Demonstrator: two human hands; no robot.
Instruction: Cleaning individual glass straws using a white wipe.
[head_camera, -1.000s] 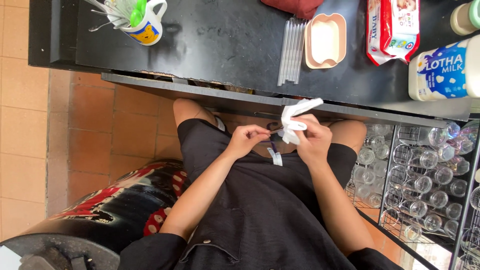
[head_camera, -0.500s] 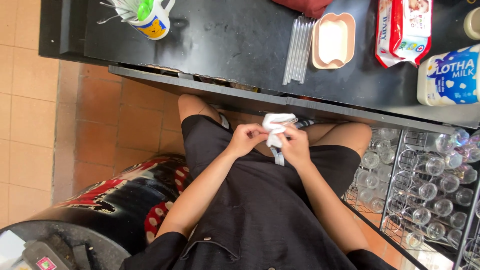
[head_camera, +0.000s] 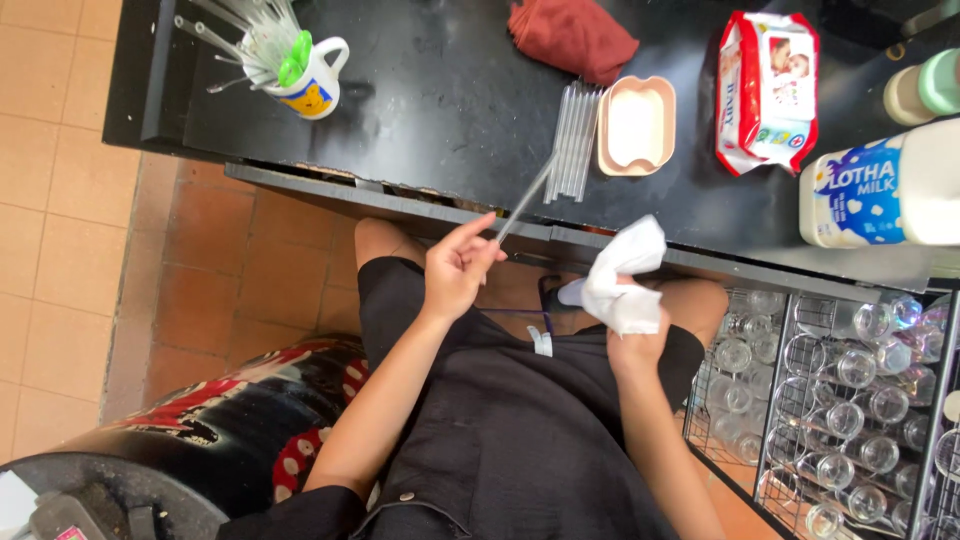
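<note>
Looking down from the head camera, I see my left hand (head_camera: 458, 268) raised in front of my lap, fingers pinched around the lower end of a clear glass straw (head_camera: 525, 200), which slants up and to the right so its far tip reaches the row of similar clear straws (head_camera: 574, 140) lying side by side on the black counter (head_camera: 440, 90). My right hand (head_camera: 638, 335) sits lower and to the right, over my thigh, clenched around a crumpled white cloth (head_camera: 622, 275) that bunches up above the fingers. The two hands are apart, not touching. Just right of the row of straws rests a small pale pink tray (head_camera: 636, 125). A folded dark red cloth (head_camera: 572, 36) lies at the counter's far edge, and a red and white pack of wipes (head_camera: 768, 90) sits further right. At the far left stands a white mug (head_camera: 300, 80) filled with more straws. A wire rack of glasses (head_camera: 850, 400) stands below the counter on my right.
</note>
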